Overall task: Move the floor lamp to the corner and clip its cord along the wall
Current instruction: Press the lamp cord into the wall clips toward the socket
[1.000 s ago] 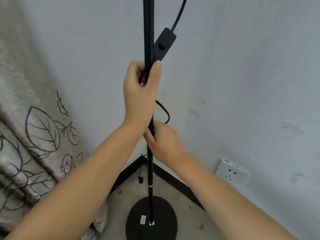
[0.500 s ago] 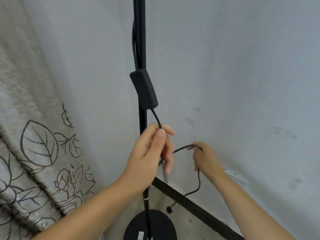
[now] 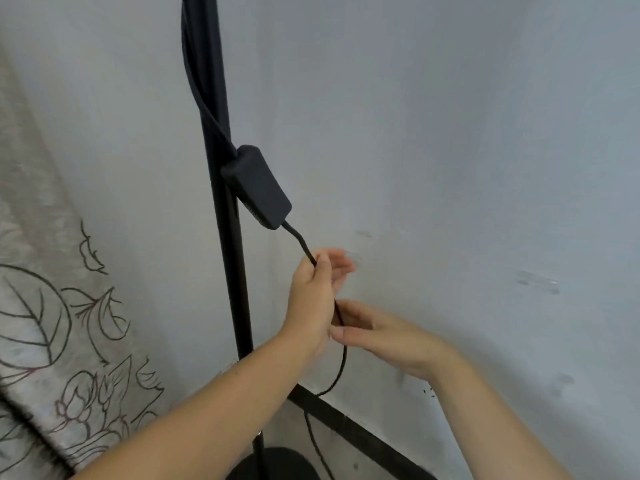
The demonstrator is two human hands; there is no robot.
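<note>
The black floor lamp pole (image 3: pixel 227 237) stands upright in the room corner, with its round base (image 3: pixel 273 465) partly visible at the bottom edge. A black inline switch box (image 3: pixel 258 187) hangs against the pole. The black cord (image 3: pixel 341 368) runs from the switch down through both hands, then curves to the floor. My left hand (image 3: pixel 317 296) pinches the cord just below the switch, thumb against fingers. Directly beneath it, my right hand (image 3: pixel 381 336) holds the same cord between its fingertips.
A pale blue-grey wall (image 3: pixel 450 168) with faint scuff marks fills the right side. A black baseboard (image 3: pixel 363 434) runs along its foot. A grey curtain (image 3: pixel 52 323) with a drawn leaf pattern hangs at the left, close to the pole.
Both hands have let go of the pole and taken the cord. The switch box has slid down the pole. My right hand came in from the right to just under the left.
</note>
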